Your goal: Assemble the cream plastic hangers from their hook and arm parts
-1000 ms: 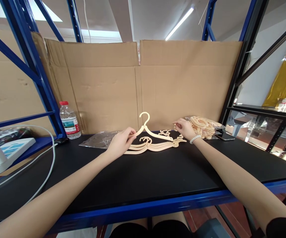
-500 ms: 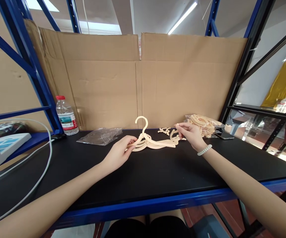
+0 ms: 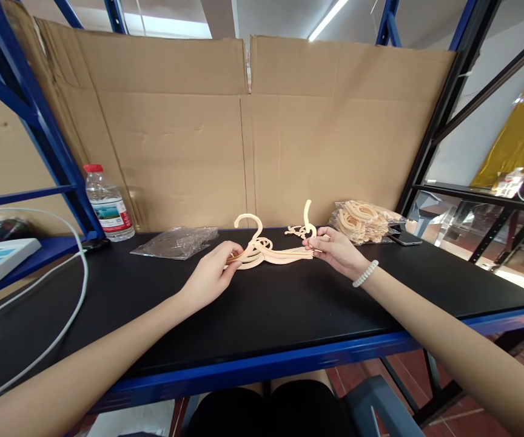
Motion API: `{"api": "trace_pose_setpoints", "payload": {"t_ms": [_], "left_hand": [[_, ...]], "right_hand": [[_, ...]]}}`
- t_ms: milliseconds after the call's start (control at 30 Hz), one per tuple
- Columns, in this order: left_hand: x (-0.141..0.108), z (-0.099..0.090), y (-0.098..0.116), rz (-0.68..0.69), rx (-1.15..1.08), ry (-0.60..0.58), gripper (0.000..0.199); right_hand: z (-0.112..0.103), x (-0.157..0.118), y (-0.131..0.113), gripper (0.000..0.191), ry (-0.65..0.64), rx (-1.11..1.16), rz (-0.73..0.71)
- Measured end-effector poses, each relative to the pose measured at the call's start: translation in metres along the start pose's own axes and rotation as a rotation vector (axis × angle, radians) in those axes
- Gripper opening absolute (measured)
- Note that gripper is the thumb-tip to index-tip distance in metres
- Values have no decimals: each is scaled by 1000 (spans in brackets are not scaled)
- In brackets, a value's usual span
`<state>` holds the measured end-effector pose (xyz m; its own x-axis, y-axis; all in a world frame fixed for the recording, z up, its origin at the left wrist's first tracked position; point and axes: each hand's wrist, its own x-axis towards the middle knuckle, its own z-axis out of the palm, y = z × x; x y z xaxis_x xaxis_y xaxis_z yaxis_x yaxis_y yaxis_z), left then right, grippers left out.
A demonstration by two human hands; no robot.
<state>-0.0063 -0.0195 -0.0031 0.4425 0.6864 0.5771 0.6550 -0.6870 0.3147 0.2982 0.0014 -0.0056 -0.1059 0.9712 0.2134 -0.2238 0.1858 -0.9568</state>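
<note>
A cream plastic clothes hanger (image 3: 284,255) with its hook upright is over the black tabletop in the head view; several pale curved parts overlap around its middle. My left hand (image 3: 211,267) pinches the hanger's left end, thumb below and fingers on top. My right hand (image 3: 335,250), with a beaded bracelet on its wrist, is closed on a pale curved hanger hook (image 3: 308,218) that points upward. Its fingers sit right at the hanger's right end; whether they also grip that end I cannot tell. Small pale pieces (image 3: 295,231) lie just behind.
A clear bag of hanger parts (image 3: 366,220) lies at the back right beside a phone (image 3: 405,235). On the left are a flat clear plastic bag (image 3: 175,243), a water bottle (image 3: 108,206) and a white cable (image 3: 80,273). A cardboard wall (image 3: 175,152) closes off the back.
My right hand has come left and down to the hanger's right end, with a hook now standing up from its fingers. My left hand keeps its hold; the whole view has shifted slightly.
</note>
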Motion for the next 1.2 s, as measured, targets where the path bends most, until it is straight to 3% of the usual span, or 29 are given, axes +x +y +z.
{"api": "trace_pose_setpoints", "payload": {"t_ms": [167,500,833,1000,1200], "left_hand": [[1,-1,3,1,2,6,8],[2,0,1,-14,-4,-1,9],[1,-1,3,0,32,12,8],[1,-1,3,9,43,6,6],[1,0,4,21,45,0,6]], "right_hand": [[0,1,-4,32,-116,38,50],[-8,-1,-15,25,-199,-61,67],[-19,-2,-22,21,-367,-50,338],[-19,-1,-21,23,-446,-86,406],[-18,-2,-21,25,-398,-98,407]]}}
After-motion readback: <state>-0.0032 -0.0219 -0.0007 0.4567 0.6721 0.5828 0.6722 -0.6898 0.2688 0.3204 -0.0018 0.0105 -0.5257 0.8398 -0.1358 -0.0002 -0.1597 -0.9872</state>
